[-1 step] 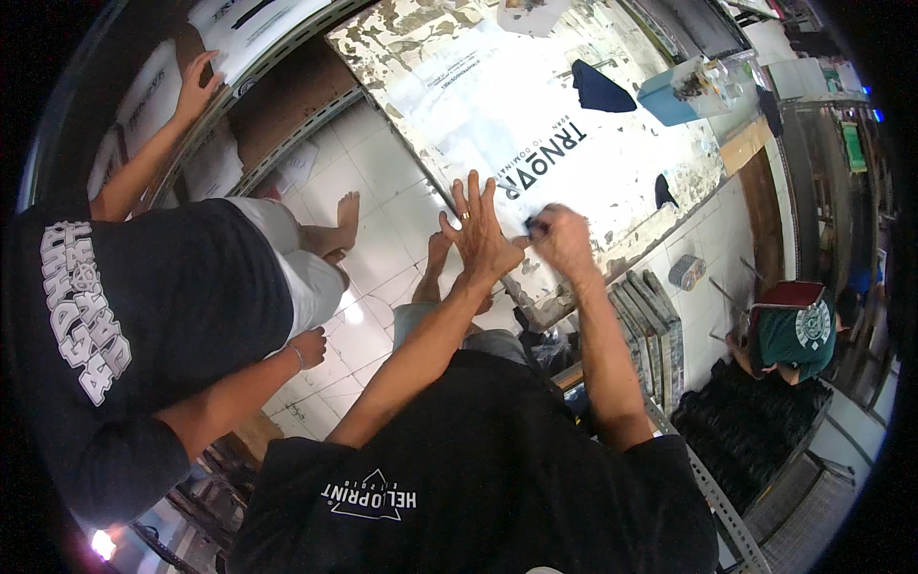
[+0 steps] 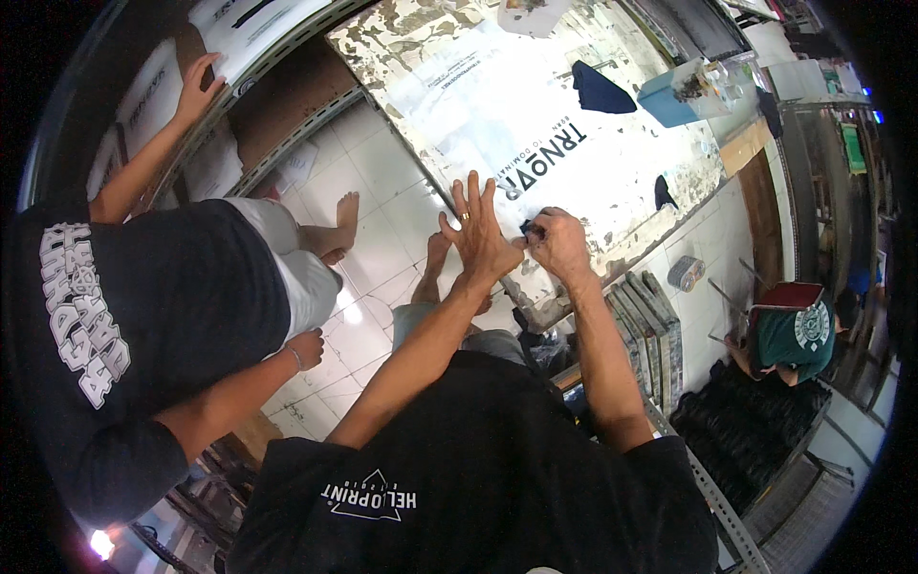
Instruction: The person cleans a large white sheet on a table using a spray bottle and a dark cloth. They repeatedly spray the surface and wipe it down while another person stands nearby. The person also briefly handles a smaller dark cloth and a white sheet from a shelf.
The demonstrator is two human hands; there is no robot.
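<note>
A white sheet-like piece [image 2: 535, 100] with black printed lettering lies flat on a worn, paint-flaked table [image 2: 382, 67]. My left hand [image 2: 475, 230] lies on its near left edge, fingers spread, a ring on one of them. Just right of it, my right hand [image 2: 562, 247] pinches a small dark wad of cloth [image 2: 527, 228] against the white surface, beside the end of the lettering. Its fingertips are partly hidden. Farther up the sheet rests a folded dark blue cloth [image 2: 602, 90]. A smaller dark scrap [image 2: 665, 192] lies toward the table's right edge.
A translucent blue tub [image 2: 674, 94] stands at the table's far right. Flat frames [image 2: 650, 330] lean below its near right edge. To my left, a co-worker in a black shirt [image 2: 163, 306] reaches to another printed sheet. Another person [image 2: 794, 335] is at far right.
My right hand has shifted slightly left and shows sharper, with the dark wad still in its fingers. My left hand has stayed in place.
</note>
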